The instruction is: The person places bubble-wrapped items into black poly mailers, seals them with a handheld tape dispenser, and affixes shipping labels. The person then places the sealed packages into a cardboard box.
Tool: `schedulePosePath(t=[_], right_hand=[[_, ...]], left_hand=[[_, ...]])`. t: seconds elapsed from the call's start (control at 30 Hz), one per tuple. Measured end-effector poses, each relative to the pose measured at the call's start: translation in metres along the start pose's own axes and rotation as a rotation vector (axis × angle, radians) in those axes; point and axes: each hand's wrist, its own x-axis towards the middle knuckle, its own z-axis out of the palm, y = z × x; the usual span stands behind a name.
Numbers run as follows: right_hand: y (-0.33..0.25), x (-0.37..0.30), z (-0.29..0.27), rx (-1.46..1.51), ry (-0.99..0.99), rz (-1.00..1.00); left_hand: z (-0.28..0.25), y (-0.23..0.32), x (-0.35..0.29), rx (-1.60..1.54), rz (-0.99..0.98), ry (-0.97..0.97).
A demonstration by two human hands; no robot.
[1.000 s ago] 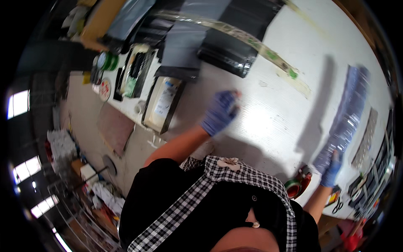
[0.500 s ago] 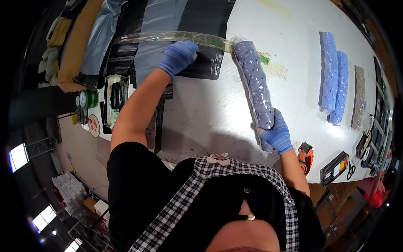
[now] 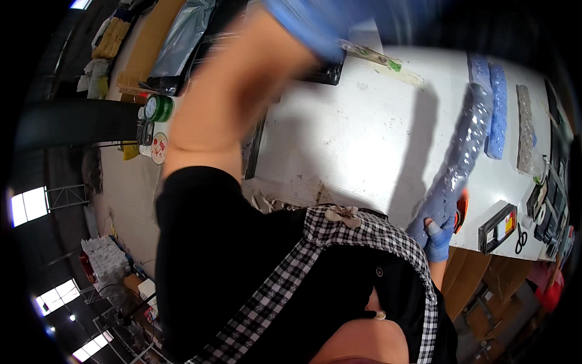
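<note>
My right hand (image 3: pixel 439 238), in a blue glove, grips the lower end of a long blue-grey roll (image 3: pixel 471 136) in shiny clear wrapping. The roll is tilted up off the table, casting a shadow to its left. Its far end overlaps one of the two blue dotted rolls (image 3: pixel 498 115) at the right. High at the top edge is my left hand (image 3: pixel 357 18), also gloved in blue. It is close to the camera and smeared by motion, so its fingers do not show. The forearm covers most of the plastic bags behind it.
A grey-beige roll (image 3: pixel 525 127) lies at the far right. Nearer are scissors (image 3: pixel 521 238), a black open-fronted box (image 3: pixel 498 226) and a partly hidden orange tool (image 3: pixel 462 206). A green tape roll (image 3: pixel 160 108) stands at the left. Clear tape (image 3: pixel 374 55) sticks to the white table (image 3: pixel 357 139).
My right hand has swung the wrapped roll to the right and lifted it off the table. My left hand has left the strip over the plastic bags and risen toward the camera.
</note>
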Motion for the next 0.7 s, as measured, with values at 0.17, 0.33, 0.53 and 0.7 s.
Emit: schedulePosePath(t=[0.17,0.33,0.53,0.7], right_hand=[[0.012,-0.045,-0.015,-0.187,0.044,-0.104],[0.038,-0.085,-0.014,0.467,0.093,0.383],[0.068,-0.075,0.009,0.326,0.235,0.535],[0.004,-0.078,0.027,-1.539,-0.046,0.176]], left_hand=[[0.095,0.097,-0.218,-0.066,-0.421,-0.847],[0.112,0.144,-0.304,-0.156,-0.801,-1.006],[0.145,0.084,-0.345,-0.332,-0.919,-1.327],[0.133,0.069,-0.305,-0.180,-0.766,-1.528]])
